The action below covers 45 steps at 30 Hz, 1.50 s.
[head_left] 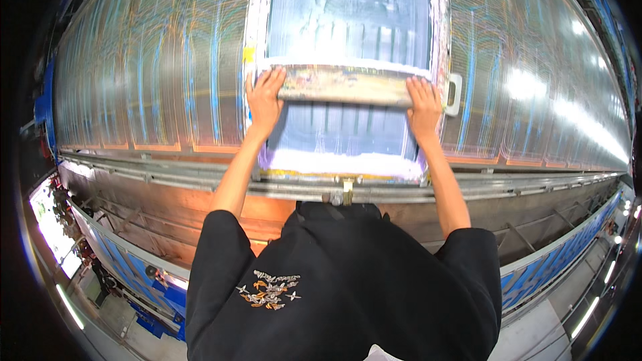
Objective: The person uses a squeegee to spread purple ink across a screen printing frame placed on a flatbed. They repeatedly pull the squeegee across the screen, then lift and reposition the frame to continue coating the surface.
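Note:
A long squeegee with a worn, paint-spotted wooden handle lies across a framed printing screen. My left hand grips its left end, fingers bent over the top. At the right end, my right hand holds it the same way. Both arms reach forward from short black sleeves. White ink runs in a band along the squeegee's far side. More white ink is smeared along the mesh near the frame's close edge. The squeegee's blade edge is hidden beneath the handle.
The screen rests on a long table streaked with blue and orange lines. A white loop handle sticks out at the frame's right side. Metal rails run along the near edge, with a small metal clamp at the middle.

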Tool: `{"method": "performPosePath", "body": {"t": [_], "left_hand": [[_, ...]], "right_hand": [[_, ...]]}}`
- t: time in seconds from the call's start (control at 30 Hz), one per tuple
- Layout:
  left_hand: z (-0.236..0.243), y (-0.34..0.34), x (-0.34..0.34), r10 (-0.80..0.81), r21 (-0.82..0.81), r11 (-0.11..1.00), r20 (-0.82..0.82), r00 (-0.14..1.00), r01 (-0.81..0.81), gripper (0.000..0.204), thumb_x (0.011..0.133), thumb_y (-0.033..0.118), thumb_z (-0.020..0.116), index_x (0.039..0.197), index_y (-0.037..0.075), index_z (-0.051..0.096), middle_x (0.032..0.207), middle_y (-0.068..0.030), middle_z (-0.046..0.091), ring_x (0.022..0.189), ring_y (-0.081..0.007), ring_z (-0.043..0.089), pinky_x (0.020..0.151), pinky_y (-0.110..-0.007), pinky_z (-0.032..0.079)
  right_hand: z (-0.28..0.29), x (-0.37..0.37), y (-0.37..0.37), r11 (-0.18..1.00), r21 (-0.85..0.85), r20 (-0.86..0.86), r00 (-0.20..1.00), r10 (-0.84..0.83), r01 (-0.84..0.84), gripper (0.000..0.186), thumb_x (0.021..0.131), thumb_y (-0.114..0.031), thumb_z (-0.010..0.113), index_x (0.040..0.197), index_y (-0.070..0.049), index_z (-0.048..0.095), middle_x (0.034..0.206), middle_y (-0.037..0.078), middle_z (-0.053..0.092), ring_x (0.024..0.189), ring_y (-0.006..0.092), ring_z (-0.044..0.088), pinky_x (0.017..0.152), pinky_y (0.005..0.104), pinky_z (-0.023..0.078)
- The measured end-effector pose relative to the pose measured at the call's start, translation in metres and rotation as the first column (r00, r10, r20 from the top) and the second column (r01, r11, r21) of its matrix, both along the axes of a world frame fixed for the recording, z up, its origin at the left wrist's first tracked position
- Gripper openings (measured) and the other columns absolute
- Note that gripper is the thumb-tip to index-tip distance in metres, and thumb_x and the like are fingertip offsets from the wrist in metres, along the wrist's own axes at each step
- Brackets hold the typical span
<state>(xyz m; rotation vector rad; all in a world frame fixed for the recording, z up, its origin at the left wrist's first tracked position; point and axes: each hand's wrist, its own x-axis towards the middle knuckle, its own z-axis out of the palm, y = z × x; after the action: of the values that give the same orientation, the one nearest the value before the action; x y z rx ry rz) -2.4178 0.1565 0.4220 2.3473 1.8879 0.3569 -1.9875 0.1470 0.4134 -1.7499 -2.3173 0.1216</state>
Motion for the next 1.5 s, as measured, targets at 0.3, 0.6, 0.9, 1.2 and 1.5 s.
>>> {"method": "performPosePath", "body": {"t": [0.3,0.6,0.9,1.2,1.5], "left_hand": [[0.03,0.368,0.003,-0.038,-0.304,0.953,-0.176,0.984,-0.018,0.041,0.08,0.02,0.079,0.121,0.025,0.08,0.098,-0.0121,0.08,0.093,-0.0313,0.075,0.093,-0.046,0.055],[0.004,0.361,-0.009,0.007,-0.116,0.993,-0.12,0.993,-0.021,0.048,0.078,0.012,0.07,0.123,0.027,0.079,0.103,-0.0147,0.079,0.094,-0.0354,0.074,0.096,-0.047,0.054],[0.001,0.083,-0.01,0.008,-0.01,1.0,0.035,0.999,-0.008,0.054,0.072,0.004,0.075,0.125,0.016,0.075,0.124,-0.0026,0.074,0.118,-0.0248,0.063,0.127,-0.056,0.018],[0.026,-0.229,-0.003,0.08,-0.223,0.973,0.11,0.991,-0.054,0.067,0.066,-0.005,0.069,0.132,0.008,0.07,0.134,-0.0099,0.071,0.126,-0.0323,0.06,0.126,-0.062,0.015],[0.055,-0.183,-0.008,0.1,-0.439,0.891,-0.047,0.994,-0.11,0.037,0.073,0.003,0.072,0.105,0.017,0.084,0.09,-0.0139,0.078,0.103,-0.0321,0.072,0.127,-0.063,0.01]], "right_hand": [[0.041,0.025,0.341,0.954,-0.298,0.047,0.999,-0.008,0.022,0.036,0.085,-0.024,0.078,0.12,-0.018,0.077,0.107,0.013,0.077,0.104,0.0367,0.072,0.093,0.0469,0.057],[0.012,0.009,0.339,0.995,-0.052,-0.054,0.994,-0.091,0.088,0.036,0.082,-0.019,0.077,0.118,-0.015,0.076,0.105,0.013,0.077,0.099,0.0374,0.072,0.087,0.0489,0.057],[0.013,-0.001,0.088,0.999,-0.021,-0.111,0.993,-0.033,0.031,0.052,0.069,0.007,0.065,0.117,-0.009,0.075,0.108,0.012,0.073,0.1,0.0356,0.066,0.091,0.0465,0.051],[0.047,-0.011,-0.216,0.973,-0.228,-0.072,0.997,-0.04,0.023,0.066,0.058,0.004,0.078,0.123,-0.007,0.069,0.118,0.01,0.068,0.115,0.0333,0.06,0.097,0.0445,0.046],[0.056,0.064,-0.072,0.725,-0.67,-0.487,0.831,-0.268,-0.159,0.062,0.094,-0.046,0.076,0.139,-0.006,0.066,0.145,0.02,0.063,0.135,0.031,0.058,0.112,0.0402,0.044]]}}
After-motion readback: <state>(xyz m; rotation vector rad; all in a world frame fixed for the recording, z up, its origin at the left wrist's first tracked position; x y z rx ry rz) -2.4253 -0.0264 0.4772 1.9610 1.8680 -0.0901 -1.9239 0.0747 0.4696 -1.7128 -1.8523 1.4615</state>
